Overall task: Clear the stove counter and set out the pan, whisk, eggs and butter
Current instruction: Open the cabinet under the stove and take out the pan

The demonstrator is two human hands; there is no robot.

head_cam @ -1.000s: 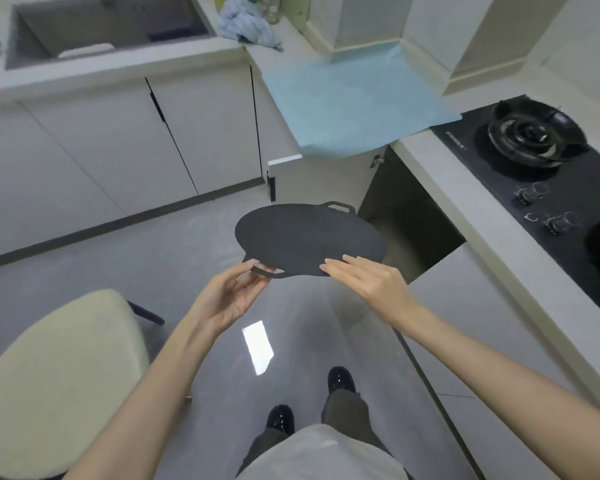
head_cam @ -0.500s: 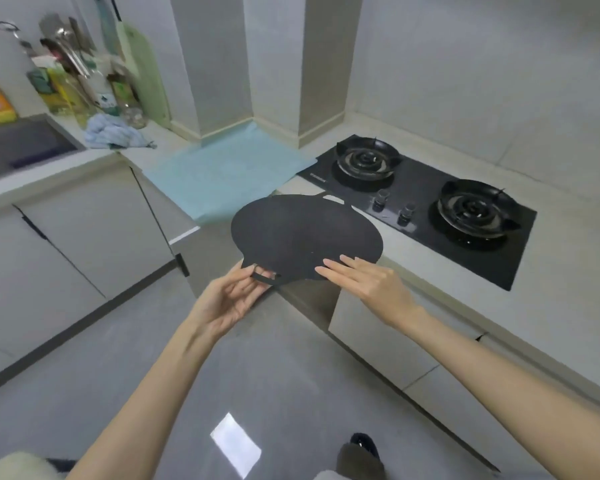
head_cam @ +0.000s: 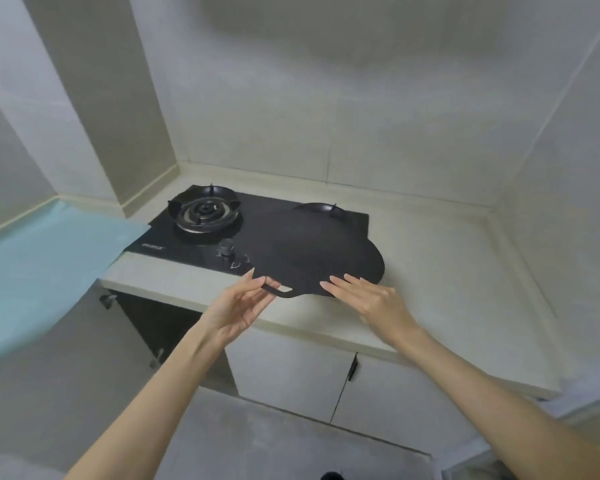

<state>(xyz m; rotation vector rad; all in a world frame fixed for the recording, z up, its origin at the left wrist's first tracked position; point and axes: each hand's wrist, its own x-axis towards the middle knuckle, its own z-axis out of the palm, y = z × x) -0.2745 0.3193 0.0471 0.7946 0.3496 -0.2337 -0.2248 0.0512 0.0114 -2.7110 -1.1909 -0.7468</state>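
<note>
Over right black gas burner (head_cam: 321, 207), flat black round griddle pan (head_cam: 312, 251); left hand (head_cam: 238, 306) pinches its near loop handle, right hand (head_cam: 371, 299) flat-fingered on near rim. Lower level, centred on burner supports.

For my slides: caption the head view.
Left hand pinches the pan handle, right hand steadies the rim, over the right stove burner.

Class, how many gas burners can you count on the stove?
2. The left burner is in full view; the right burner is mostly hidden behind the pan, with only its far rim showing.
</note>
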